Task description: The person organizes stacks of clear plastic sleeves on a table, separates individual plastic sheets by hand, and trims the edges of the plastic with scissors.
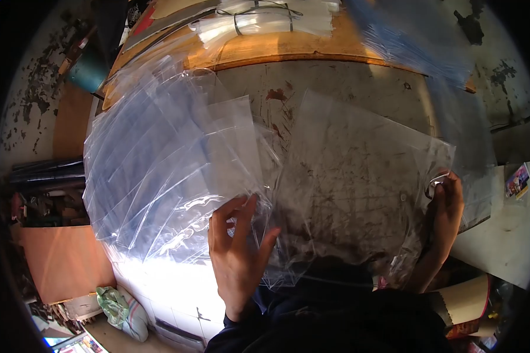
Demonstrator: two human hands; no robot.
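A fanned-out stack of clear plastic bags [153, 147] covers the left side of the worktop. My left hand [238, 253] is at the lower right edge of this fan, thumb and fingers apart, with the fingertips over the plastic; whether they touch it I cannot tell. At the right, my right hand [447, 206] pinches the edge of a single clear plastic bag [359, 159]. That bag spreads across the middle of the worktop, and the scuffed surface shows through it.
Strapped bundles of clear plastic [271, 20] lie on a wooden board [335, 44] at the back. More bluish plastic sheets [418, 41] hang over the right rear edge. A brown box [68, 253] and a green-and-white sack [123, 312] stand at the lower left.
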